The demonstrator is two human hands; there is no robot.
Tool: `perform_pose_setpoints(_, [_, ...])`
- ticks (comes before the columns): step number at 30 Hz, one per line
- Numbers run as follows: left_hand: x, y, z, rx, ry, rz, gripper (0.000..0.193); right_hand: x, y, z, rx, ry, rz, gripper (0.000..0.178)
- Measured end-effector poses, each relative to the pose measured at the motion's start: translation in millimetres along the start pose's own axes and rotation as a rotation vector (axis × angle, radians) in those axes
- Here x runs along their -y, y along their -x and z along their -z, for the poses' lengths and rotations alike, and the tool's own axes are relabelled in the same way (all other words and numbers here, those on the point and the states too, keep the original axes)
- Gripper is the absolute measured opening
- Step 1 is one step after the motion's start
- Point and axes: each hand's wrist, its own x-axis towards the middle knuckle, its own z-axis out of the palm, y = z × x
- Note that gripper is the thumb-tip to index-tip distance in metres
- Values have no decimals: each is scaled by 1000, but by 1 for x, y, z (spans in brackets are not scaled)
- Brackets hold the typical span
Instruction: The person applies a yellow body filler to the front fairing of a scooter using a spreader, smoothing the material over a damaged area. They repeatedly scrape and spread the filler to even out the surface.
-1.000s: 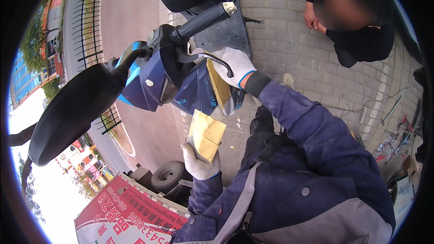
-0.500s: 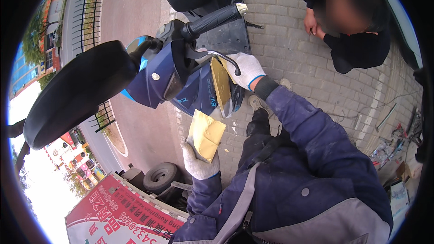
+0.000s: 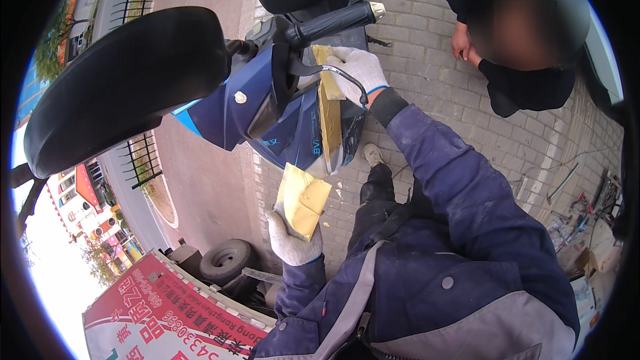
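Note:
My left hand (image 3: 293, 240), in a white knit glove, is closed round a flat board (image 3: 280, 201) spread thickly with yellow putty (image 3: 307, 203). My right hand (image 3: 361, 70), gloved likewise, pinches a small flat yellowish scraper (image 3: 331, 85). The scraper lies against the upper part of a yellow putty strip (image 3: 330, 127) on the front edge of a dark blue scooter (image 3: 287, 123). My right fingertips are partly hidden by the scraper. A black brake lever (image 3: 333, 72) crosses in front of the strip and close to my right hand.
A black mirror (image 3: 127, 87) and a handlebar grip (image 3: 333, 25) jut from the scooter. At the far right another person (image 3: 513, 47) crouches with hands together. A red and white sign panel (image 3: 173, 313) and a wheel (image 3: 228, 262) are at lower left; clutter (image 3: 587, 240) lies right.
My right hand has moved up along the putty strip, and the scraper now shows. My view has shifted slightly, with the mirror reaching further right. The left hand still holds the board.

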Motion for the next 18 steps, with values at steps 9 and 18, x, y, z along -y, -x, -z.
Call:
perform_pose_setpoints(9, [-6,-2,25,103,-4,3,73,-29,50,24,-1,-95,-200,37])
perform_pose_setpoints(18, [-18,-9,32,187,24,21,70,-5,76,16,-72,476,445,30])
